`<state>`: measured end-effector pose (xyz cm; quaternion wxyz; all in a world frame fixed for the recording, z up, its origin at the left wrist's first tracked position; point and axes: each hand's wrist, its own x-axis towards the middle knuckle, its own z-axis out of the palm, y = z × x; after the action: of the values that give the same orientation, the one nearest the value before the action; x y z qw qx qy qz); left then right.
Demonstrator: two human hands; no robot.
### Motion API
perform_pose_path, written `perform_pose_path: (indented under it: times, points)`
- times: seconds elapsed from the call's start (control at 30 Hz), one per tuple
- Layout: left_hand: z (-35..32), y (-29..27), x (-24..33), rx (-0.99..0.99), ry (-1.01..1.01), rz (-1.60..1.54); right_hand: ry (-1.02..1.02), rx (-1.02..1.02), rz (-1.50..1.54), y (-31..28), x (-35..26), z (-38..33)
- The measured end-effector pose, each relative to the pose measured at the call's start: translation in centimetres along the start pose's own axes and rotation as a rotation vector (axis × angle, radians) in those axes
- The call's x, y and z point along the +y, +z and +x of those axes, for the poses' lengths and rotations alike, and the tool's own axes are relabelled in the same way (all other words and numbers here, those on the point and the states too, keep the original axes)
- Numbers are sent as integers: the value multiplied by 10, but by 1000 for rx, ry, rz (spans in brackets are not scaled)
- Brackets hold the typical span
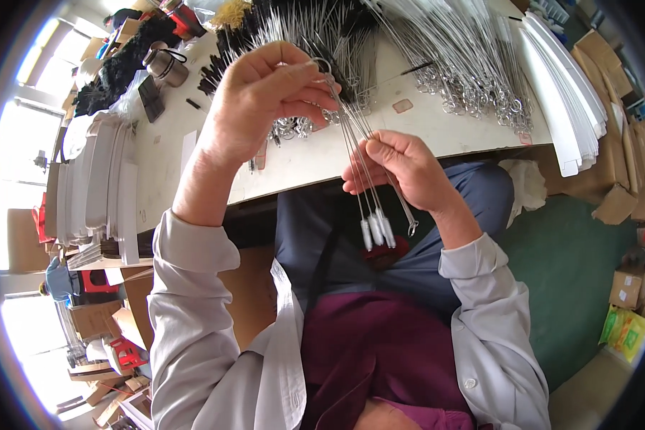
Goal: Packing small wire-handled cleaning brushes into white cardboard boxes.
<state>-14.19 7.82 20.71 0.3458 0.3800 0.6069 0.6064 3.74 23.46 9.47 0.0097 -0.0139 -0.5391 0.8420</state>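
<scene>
My left hand (261,100), raised over the table's near edge, pinches a metal ring (325,67) between thumb and fingers. Several thin wire-handled brushes (377,228) with small white bristle heads hang down from it over my lap. My right hand (412,168) is closed on the wire stems lower down, thumb on top. One wire in it ends in a small loop (413,228) that points downward past my palm. Behind my hands lies a big heap of black-bristled wire brushes (287,36), their looped ends toward me.
More wire brushes (473,72) spread at the table's (437,132) back right. White card strips stack at the right edge (562,93) and the left edge (104,179). A steel flask (166,66) stands back left. Cardboard boxes (609,86) are at far right.
</scene>
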Motion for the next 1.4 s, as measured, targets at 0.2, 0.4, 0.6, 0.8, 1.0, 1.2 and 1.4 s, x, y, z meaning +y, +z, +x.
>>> perform_pose_path:
  times: [0.2,0.4,0.6,0.8,1.0,1.2,1.4]
  points:
    - [-12,-7,-29,103,57,174,59,42,94,7,30,-6]
    - [-20,-8,-51,266,165,518,92,86,43,5,45,-10]
    - [-29,-20,-65,375,238,755,155,90,-15,12,51,-12]
    - [-33,-23,-72,432,301,871,166,131,-75,16,63,-15]
    - [-44,-12,-79,450,460,1106,164,176,-176,19,67,-16]
    - [-80,9,-88,146,674,1294,137,235,-236,24,69,-14]
    - [-130,-49,-78,629,174,1316,103,263,-287,20,76,-17]
